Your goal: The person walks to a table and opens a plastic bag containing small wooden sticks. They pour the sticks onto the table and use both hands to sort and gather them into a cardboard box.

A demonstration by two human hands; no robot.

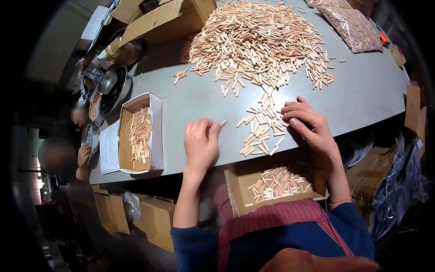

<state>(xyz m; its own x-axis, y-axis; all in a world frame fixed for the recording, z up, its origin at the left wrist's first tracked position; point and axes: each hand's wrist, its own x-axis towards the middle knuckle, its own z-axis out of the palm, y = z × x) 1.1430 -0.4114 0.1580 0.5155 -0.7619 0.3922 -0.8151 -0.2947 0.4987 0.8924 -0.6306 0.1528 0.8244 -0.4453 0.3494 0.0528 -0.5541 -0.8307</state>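
At the table's (358,97) near edge, my left hand (201,143) pinches one dowel (223,123), my right hand (312,123) half-open; left-edge box (157,131) part-filled, large far-edge heap (258,43) left.

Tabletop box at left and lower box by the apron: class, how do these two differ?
The tabletop box stands on the grey table; the lower box sits below the table's near edge. The tabletop box's whole rim shows, while the apron and table partly hide the lower box. Both are open-topped and hold loose wooden pegs.
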